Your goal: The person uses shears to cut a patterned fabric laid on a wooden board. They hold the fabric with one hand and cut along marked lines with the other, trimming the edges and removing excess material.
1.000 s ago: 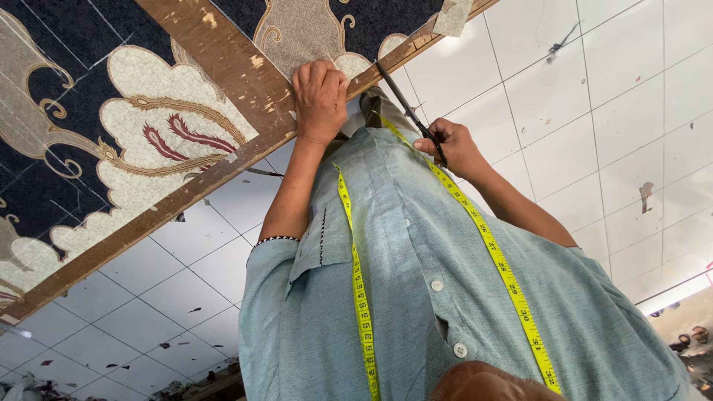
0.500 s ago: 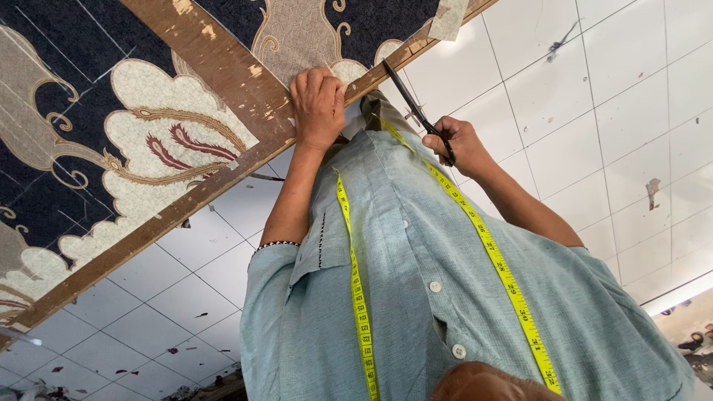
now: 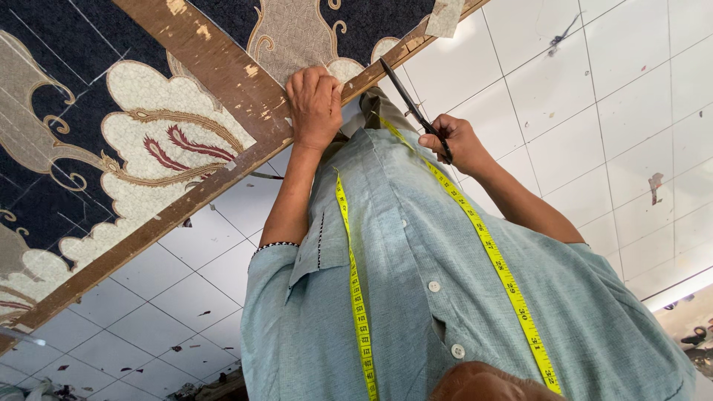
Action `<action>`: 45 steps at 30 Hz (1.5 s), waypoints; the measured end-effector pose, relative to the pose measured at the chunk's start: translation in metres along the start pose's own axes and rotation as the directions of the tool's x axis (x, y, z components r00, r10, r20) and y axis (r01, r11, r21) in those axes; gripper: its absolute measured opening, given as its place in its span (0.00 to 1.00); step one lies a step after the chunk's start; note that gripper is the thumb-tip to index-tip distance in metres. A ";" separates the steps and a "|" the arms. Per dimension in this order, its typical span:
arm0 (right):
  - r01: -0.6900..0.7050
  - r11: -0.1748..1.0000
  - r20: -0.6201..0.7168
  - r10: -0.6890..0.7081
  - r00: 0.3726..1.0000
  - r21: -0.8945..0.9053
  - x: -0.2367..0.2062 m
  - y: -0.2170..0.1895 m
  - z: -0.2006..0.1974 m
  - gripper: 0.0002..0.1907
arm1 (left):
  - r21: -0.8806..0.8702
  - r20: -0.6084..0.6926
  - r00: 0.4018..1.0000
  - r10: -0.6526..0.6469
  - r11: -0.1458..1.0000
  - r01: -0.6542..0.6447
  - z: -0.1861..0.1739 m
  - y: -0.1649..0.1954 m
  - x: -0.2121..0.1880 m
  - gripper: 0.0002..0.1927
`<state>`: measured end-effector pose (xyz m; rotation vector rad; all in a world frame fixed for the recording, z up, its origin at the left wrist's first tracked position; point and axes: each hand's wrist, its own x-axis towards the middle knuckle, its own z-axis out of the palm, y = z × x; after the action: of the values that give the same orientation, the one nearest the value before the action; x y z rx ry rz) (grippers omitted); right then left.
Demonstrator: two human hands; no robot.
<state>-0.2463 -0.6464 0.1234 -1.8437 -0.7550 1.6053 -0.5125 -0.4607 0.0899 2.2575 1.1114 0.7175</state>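
Observation:
My left hand (image 3: 316,104) presses flat on the patterned dark blue and cream fabric (image 3: 148,141), right at the wooden table edge (image 3: 186,212). My right hand (image 3: 457,141) is shut on black scissors (image 3: 405,93). Their blades point up and to the left, and the tip is at the table edge just right of my left hand. A worn wooden board (image 3: 215,67) lies across the fabric and ends beside my left hand. A yellow measuring tape (image 3: 356,297) hangs around my neck, over my light blue-green shirt (image 3: 416,282).
White tiled floor (image 3: 609,111) with small fabric scraps shows to the right of and below the table. A pale scrap of paper or cloth (image 3: 445,15) sits on the table edge at the top. Dark clutter lies on the floor at the bottom left.
Almost nothing has changed. Both hands stay at the table edge, and the scissors hold nearly the same angle. The view has only drifted slightly.

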 end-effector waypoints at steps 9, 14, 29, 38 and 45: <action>0.020 0.998 -0.065 -0.016 0.998 0.062 -0.007 0.001 -0.012 0.30 | 0.005 0.011 1.000 -0.008 1.000 0.008 -0.003 0.003 -0.001 0.06; 0.021 0.995 -0.046 -0.017 0.999 0.092 -0.002 -0.001 -0.017 0.28 | -0.001 0.016 1.000 -0.006 1.000 0.006 -0.005 0.003 -0.001 0.06; -0.008 0.999 -0.063 0.006 0.998 -0.033 0.000 -0.010 -0.017 0.25 | 0.012 0.012 1.000 -0.001 1.000 0.000 -0.005 0.001 0.002 0.07; 0.001 0.999 -0.051 0.002 0.999 0.048 -0.015 -0.002 -0.008 0.31 | -0.016 -0.017 1.000 -0.003 1.000 0.003 -0.001 0.001 0.000 0.06; 0.071 0.997 0.082 -0.074 0.994 0.042 0.002 -0.007 0.015 0.35 | -0.014 -0.078 0.996 0.047 0.999 -0.048 -0.005 -0.002 -0.012 0.06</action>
<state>-0.2611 -0.6392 0.1253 -1.7110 -0.8122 1.6477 -0.5227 -0.4685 0.0897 2.2665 1.0868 0.8364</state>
